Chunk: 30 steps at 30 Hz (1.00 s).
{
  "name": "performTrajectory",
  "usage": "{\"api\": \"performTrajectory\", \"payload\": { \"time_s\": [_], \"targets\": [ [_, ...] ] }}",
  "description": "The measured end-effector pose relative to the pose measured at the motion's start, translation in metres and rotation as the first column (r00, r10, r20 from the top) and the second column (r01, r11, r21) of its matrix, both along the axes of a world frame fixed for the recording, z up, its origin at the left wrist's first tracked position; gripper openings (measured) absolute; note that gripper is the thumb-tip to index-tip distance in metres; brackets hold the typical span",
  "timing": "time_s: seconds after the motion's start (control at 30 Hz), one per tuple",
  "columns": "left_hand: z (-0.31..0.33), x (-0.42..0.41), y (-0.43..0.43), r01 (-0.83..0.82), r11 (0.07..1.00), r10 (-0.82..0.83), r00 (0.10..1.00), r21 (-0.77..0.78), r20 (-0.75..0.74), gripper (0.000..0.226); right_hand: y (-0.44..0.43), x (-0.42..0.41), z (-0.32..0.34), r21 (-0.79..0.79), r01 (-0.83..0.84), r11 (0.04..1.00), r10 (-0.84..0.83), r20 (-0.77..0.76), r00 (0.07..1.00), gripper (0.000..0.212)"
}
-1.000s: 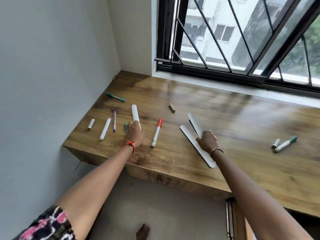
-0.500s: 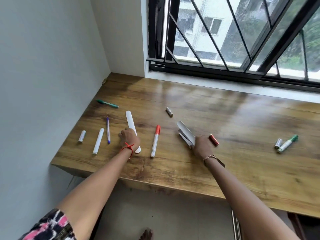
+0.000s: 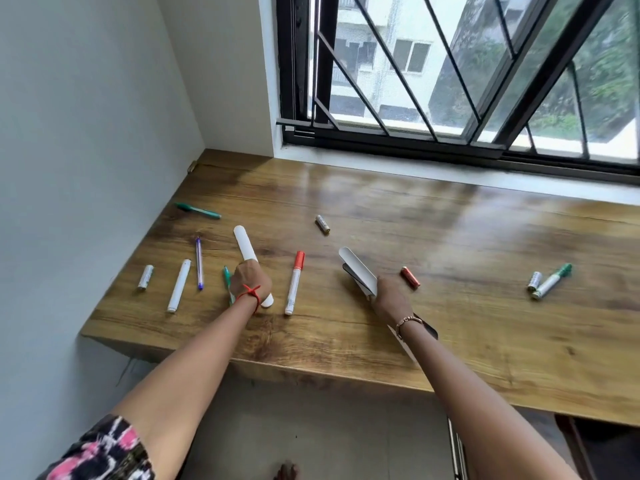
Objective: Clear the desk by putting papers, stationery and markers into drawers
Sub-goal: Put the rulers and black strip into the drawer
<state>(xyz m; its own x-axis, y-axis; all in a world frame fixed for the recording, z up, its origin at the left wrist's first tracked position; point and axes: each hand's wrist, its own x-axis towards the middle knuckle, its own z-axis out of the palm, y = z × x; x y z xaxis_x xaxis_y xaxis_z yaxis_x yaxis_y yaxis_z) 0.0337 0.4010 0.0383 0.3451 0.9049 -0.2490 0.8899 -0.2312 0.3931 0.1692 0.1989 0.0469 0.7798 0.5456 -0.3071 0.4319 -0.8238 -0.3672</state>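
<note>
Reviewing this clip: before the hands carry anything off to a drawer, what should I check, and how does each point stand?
1. Left hand grips the single white strip: ok, fingers curled over it.
2. Right hand holds the pair of white strips: ok, far ends raised off the desk.
3. Near green pen free of the left hand: cannot tell, partly hidden.
4. Red battery apart from the right hand: ok.
5. Drawer open: cannot tell, none plainly in view.
6. Desk cleared: not ok; the red-capped marker and white marker lie loose.
</note>
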Motion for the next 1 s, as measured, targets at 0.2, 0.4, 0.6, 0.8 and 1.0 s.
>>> {"api": "performTrajectory", "payload": {
  "time_s": [0.2,0.4,0.6,0.8,1.0],
  "targets": [
    [0.001,0.000,0.004,-0.045,0.992,0.050,0.998,-0.117,0.041,0.035,-0.016,-0.002,0.001,0.047,0.031,0.998,-0.033,0.038,0.999,0.029],
    [0.001,-0.003,-0.005,-0.041,0.994,0.050,0.995,-0.106,0.088,0.024,-0.022,-0.003,0.003,0.080,0.036,0.996,-0.039,0.034,0.999,0.028],
    [0.024,0.000,-0.025,-0.052,0.988,0.121,0.838,-0.143,0.533,0.005,-0.024,-0.004,0.017,0.142,0.073,0.987,-0.080,0.045,0.996,0.027],
    [0.042,-0.005,-0.098,0.099,0.930,0.185,0.706,-0.354,0.683,0.018,-0.035,-0.014,0.037,0.474,0.226,0.851,-0.180,-0.142,0.973,0.015],
    [0.043,-0.017,-0.197,0.276,0.823,0.168,0.717,-0.496,0.677,0.024,-0.070,-0.048,0.051,0.626,0.430,0.651,-0.187,-0.418,0.889,0.015]
  ]
}}
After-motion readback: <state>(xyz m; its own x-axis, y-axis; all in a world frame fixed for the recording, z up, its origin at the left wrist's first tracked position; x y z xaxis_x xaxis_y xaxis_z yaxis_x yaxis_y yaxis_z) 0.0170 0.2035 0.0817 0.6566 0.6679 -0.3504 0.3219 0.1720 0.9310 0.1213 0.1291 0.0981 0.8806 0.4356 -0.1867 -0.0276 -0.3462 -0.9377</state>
